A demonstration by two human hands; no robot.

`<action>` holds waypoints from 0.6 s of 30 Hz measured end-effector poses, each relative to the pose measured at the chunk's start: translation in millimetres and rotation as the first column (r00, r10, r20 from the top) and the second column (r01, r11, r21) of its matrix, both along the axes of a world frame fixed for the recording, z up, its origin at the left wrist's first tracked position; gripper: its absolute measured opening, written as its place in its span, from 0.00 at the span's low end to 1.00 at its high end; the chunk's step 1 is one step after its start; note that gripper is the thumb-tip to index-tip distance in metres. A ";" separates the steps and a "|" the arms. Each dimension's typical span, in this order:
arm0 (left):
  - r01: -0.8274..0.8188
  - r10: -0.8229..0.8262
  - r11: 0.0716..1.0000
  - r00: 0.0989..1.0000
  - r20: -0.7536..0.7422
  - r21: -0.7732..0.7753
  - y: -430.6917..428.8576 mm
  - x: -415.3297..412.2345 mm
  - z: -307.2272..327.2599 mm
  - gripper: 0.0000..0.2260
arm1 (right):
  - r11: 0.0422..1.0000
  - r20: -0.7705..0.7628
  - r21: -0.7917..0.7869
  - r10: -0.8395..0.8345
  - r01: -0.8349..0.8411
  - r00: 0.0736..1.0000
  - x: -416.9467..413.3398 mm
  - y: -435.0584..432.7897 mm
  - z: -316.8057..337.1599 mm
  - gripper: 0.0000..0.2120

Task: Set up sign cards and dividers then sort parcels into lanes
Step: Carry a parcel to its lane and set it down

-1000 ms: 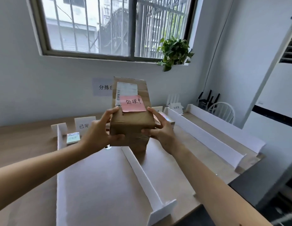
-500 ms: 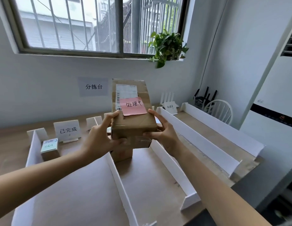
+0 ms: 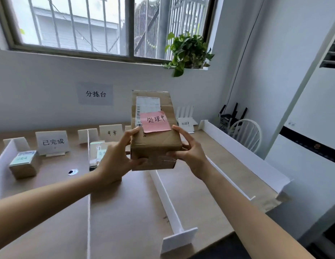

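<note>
A brown parcel (image 3: 155, 139) with a pink note (image 3: 155, 122) was gripped between the left hand (image 3: 116, 159) and right hand (image 3: 189, 152), fingers curled around its sides, above the table's (image 3: 125, 212) dividers (image 3: 168, 200).

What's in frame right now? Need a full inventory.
held parcel: 1, brown cardboard, lifted above the table mid-frame
pink note: 1, pink, stuck on the held parcel's top
small parcels: 2, pale green labels, one in the leftmost lane, one in the next lane, partly hidden
sign cards: 3, white, standing at the lanes' far ends
dividers: 4, white, running lengthwise on the table
table: 1, brown
wall sign: 1, pale, under the window
plant: 1, green, windowsill
chair: 1, white, far right
hands: 2, left hand and right hand grip the held parcel's sides
</note>
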State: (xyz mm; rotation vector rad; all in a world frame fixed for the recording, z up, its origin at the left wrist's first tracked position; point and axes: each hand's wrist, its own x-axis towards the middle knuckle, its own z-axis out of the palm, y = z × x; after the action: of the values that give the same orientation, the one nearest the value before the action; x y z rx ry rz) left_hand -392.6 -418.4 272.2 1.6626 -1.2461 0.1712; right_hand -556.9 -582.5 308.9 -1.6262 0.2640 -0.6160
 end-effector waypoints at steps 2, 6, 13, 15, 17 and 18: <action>-0.013 0.013 1.000 1.000 -0.003 0.008 -22.7 -19.6 -2.0 0.41 | 1.000 -0.013 -0.005 0.007 -0.007 1.000 -18.3 -24.9 -2.6 0.38; -0.011 0.012 0.999 1.000 -0.021 0.032 -65.0 -49.6 -5.4 0.41 | 0.999 -0.040 -0.039 0.012 -0.014 0.999 -47.4 -69.9 -9.4 0.39; -0.003 0.004 0.997 1.000 -0.013 0.076 -132.2 -85.9 -16.9 0.41 | 1.000 -0.068 -0.014 -0.019 0.018 0.997 -85.2 -133.6 -26.5 0.40; 0.020 -0.017 0.997 0.999 -0.042 0.079 -152.9 -92.1 -21.6 0.40 | 0.999 -0.078 -0.004 -0.039 0.039 0.996 -92.0 -152.2 -30.2 0.40; 0.039 -0.036 0.996 0.998 -0.042 0.080 -173.7 -97.5 -24.8 0.40 | 0.999 -0.081 0.017 -0.047 0.049 0.996 -98.0 -171.7 -32.1 0.40; 0.039 -0.037 0.996 0.999 -0.027 0.079 -181.7 -99.1 -25.4 0.40 | 0.998 -0.083 0.022 -0.051 0.053 0.995 -100.0 -179.6 -32.6 0.40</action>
State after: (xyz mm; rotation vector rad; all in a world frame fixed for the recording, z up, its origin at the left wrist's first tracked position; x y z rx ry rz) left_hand -491.7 -600.0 246.8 1.7025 -1.2790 0.0771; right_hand -656.8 -762.1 276.3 -1.6279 0.3735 -0.5841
